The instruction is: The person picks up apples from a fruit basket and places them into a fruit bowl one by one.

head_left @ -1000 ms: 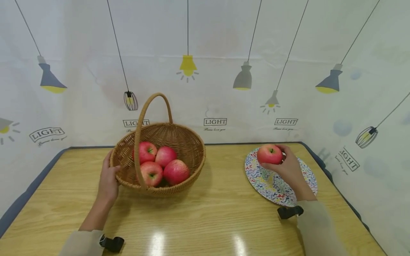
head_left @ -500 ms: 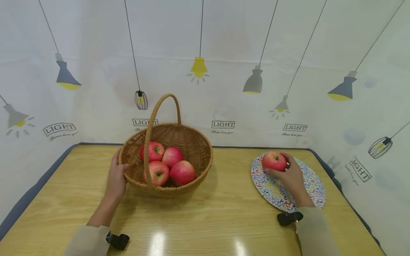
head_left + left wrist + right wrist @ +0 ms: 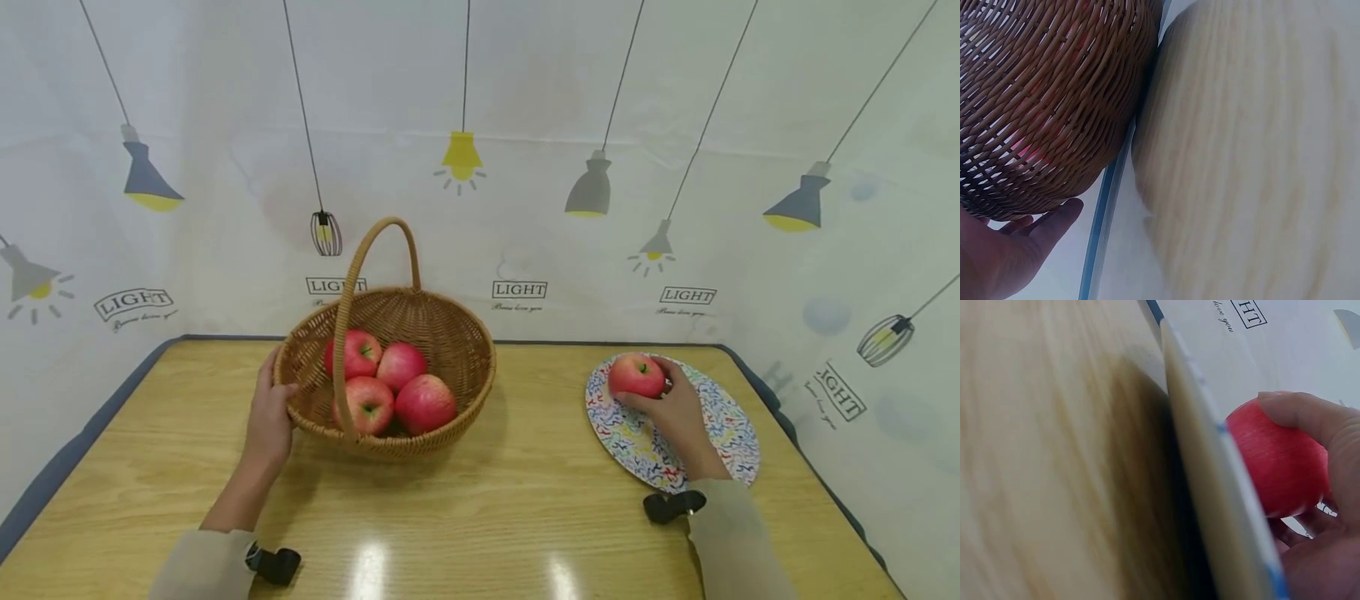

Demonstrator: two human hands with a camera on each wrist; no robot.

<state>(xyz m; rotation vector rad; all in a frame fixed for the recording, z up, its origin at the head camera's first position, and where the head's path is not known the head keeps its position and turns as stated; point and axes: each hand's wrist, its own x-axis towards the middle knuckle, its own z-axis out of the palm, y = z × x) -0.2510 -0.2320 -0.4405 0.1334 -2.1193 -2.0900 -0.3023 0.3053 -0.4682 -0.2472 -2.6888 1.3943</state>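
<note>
A brown wicker basket (image 3: 450, 333) with a tall arched handle stands at the left of the table and holds several red apples (image 3: 424, 404). My left hand (image 3: 270, 417) grips its left rim, thumb over the edge and fingers round the outside. In the left wrist view, that thumb (image 3: 1057, 228) lies against the woven wall. To the right, my right hand (image 3: 681, 412) holds a single red apple (image 3: 634, 375) between thumb and fingers, over the far left part of a round plate (image 3: 731, 425) with colourful squiggles. The right wrist view shows the apple (image 3: 1279, 465) close to the plate's surface.
The wooden table (image 3: 480, 508) has a dark edge along its back and sides. Close behind it hangs a white backdrop (image 3: 525, 217) printed with lamps and the word LIGHT. Bare wood lies between basket and plate.
The head view has shifted, so the whole scene sits slightly further right. The apple in my right hand is slightly lower against the plate. My left hand keeps its grip on the basket.
</note>
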